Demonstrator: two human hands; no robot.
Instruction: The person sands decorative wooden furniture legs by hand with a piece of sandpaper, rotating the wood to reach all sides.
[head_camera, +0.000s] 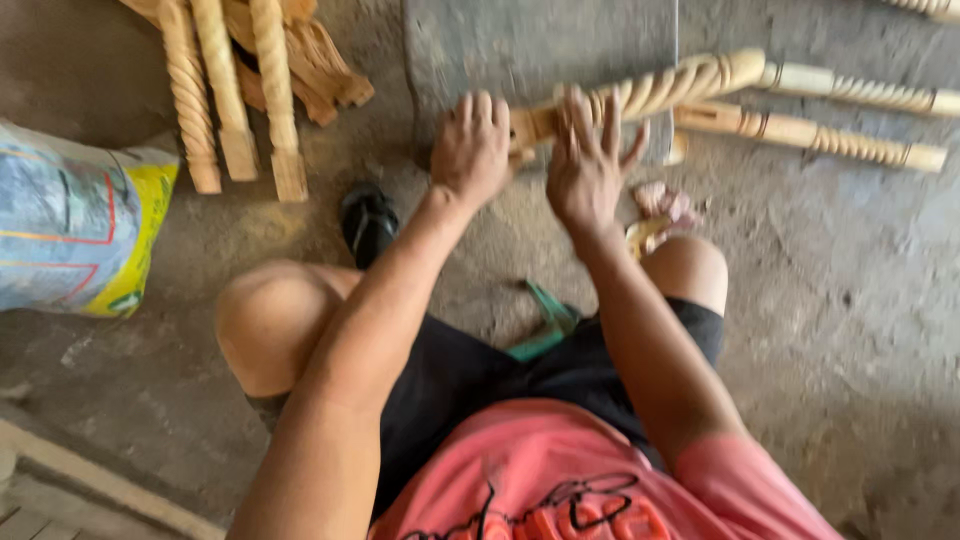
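Three twisted wooden spindles (225, 95) lie side by side at the upper left of the frame, with a few loose wood offcuts (320, 75) behind them. At the upper right two more carved posts (850, 115) rest on the floor (850, 300), and the tip of another shows at the top right corner. One further piece, the spiral-carved leg (665, 88), lies slantwise across a grey slab (540, 45) at the top centre.

At the left edge sits one woven sack (75, 225), rounded and bulging, pale blue-grey with a yellow band down its right side and thin red lines; its markings are too blurred to tell. One black sandal (367, 222) lies just below the slab, and a green strap (545, 325) shows between the knees.

The left hand (472, 148) lies palm down, fingers curled over the near end of the spiral-carved leg, pressing on it. The right hand (585, 165) is just beside it on the same end, fingers spread and mostly straight, laid against the wood rather than closed round it. The leg runs from under both hands up toward the upper right.
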